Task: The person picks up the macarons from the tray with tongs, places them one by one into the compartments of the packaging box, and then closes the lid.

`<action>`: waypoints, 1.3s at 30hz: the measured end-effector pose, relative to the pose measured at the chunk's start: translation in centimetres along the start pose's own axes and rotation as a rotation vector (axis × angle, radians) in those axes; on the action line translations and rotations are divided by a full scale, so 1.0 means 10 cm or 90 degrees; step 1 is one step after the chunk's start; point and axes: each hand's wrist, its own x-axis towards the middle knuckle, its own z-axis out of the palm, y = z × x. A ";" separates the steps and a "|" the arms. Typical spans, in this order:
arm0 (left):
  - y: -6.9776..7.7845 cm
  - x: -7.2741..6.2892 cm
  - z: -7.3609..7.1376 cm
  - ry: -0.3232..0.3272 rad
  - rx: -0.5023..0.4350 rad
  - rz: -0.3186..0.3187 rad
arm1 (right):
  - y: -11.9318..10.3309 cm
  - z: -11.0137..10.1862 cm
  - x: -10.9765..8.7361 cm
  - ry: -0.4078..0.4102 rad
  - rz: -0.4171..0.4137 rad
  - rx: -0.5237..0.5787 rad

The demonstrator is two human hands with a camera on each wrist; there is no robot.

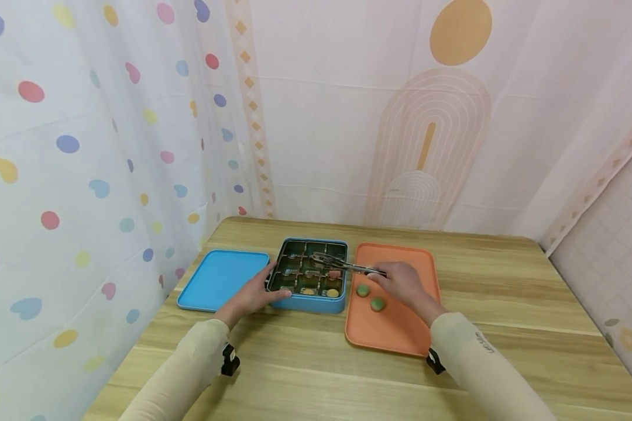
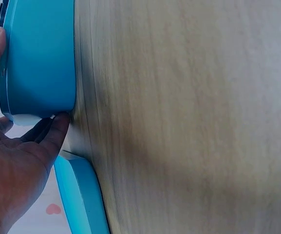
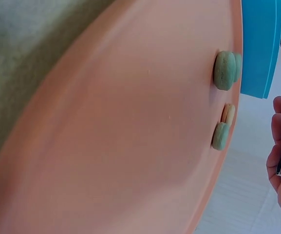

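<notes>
My right hand grips metal tongs, whose heads reach over the right half of a blue box. Whether the heads hold anything is too small to tell. Inside the box is a dark divided insert. A pink macaron sits on its right side, and yellow macarons lie in the front row. At the box's front left corner my left hand holds on, thumb at the front rim and fingers along the side. Green macarons rest on the orange tray; the right wrist view also shows a peach macaron there.
A blue lid lies flat left of the box, close to my left hand. The orange tray stands just right of the box on a wooden table. Patterned curtains hang behind and to the left.
</notes>
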 end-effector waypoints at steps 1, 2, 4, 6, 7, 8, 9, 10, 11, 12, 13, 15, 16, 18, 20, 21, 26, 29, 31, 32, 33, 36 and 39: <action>0.00 0.00 0.00 0.000 -0.001 0.000 | 0.00 0.01 0.00 -0.001 0.002 0.001; 0.00 0.00 0.00 0.000 0.000 0.000 | 0.00 0.01 0.00 -0.001 0.003 0.000; 0.00 0.00 0.00 0.001 0.001 0.001 | 0.00 0.03 0.01 -0.005 0.007 0.001; -0.01 0.00 0.00 0.003 0.003 0.000 | 0.00 0.04 0.02 -0.008 0.010 0.005; -0.01 0.01 0.01 0.004 0.005 -0.001 | 0.00 0.05 0.02 -0.010 0.010 0.004; -0.01 0.01 0.01 0.004 0.005 -0.002 | 0.00 0.05 0.02 -0.013 0.008 0.004; -0.01 0.01 0.01 0.005 0.006 -0.002 | 0.00 0.05 0.02 -0.016 0.009 0.006; -0.01 0.01 0.01 0.005 0.007 -0.003 | -0.01 0.05 0.02 -0.018 0.008 0.005; -0.01 0.01 0.00 0.006 0.007 -0.003 | -0.01 0.06 0.02 -0.020 0.007 0.004; -0.01 0.02 0.00 0.006 0.007 -0.002 | -0.01 0.06 0.02 -0.021 0.006 0.001; -0.01 0.02 0.00 0.006 0.007 -0.002 | -0.01 0.06 0.02 -0.023 0.005 -0.002; 0.00 0.02 0.00 0.007 0.008 0.001 | -0.01 0.06 0.02 -0.023 0.007 -0.002; 0.00 0.02 0.00 0.008 0.008 0.001 | -0.01 0.06 0.01 -0.023 0.007 -0.004; 0.00 0.02 0.00 0.009 0.009 0.003 | -0.01 0.06 0.01 -0.024 0.006 -0.002; 0.00 0.02 0.01 0.009 0.012 0.004 | 0.00 0.06 0.01 -0.026 0.003 -0.003; 0.00 0.01 0.01 0.008 0.013 0.004 | -0.01 0.06 0.01 -0.026 0.001 -0.002; 0.01 0.01 0.01 0.009 0.018 0.001 | 0.00 0.07 0.00 -0.027 -0.001 0.003; 0.01 0.01 0.01 0.010 0.018 -0.001 | 0.00 0.08 0.00 -0.024 0.000 -0.002; 0.01 0.02 0.02 0.011 0.013 -0.001 | 0.00 0.09 0.00 -0.024 0.004 -0.008; 0.01 0.02 0.02 0.012 0.010 0.000 | 0.00 0.09 0.00 -0.024 0.006 -0.008; 0.01 0.03 0.02 0.014 0.008 0.000 | 0.00 0.09 0.00 -0.024 0.007 -0.008; 0.00 0.04 0.04 0.017 0.006 0.011 | 0.00 0.09 0.00 -0.024 0.009 -0.006; 0.00 0.05 0.05 0.021 0.013 0.016 | 0.00 0.09 -0.01 -0.023 0.007 -0.005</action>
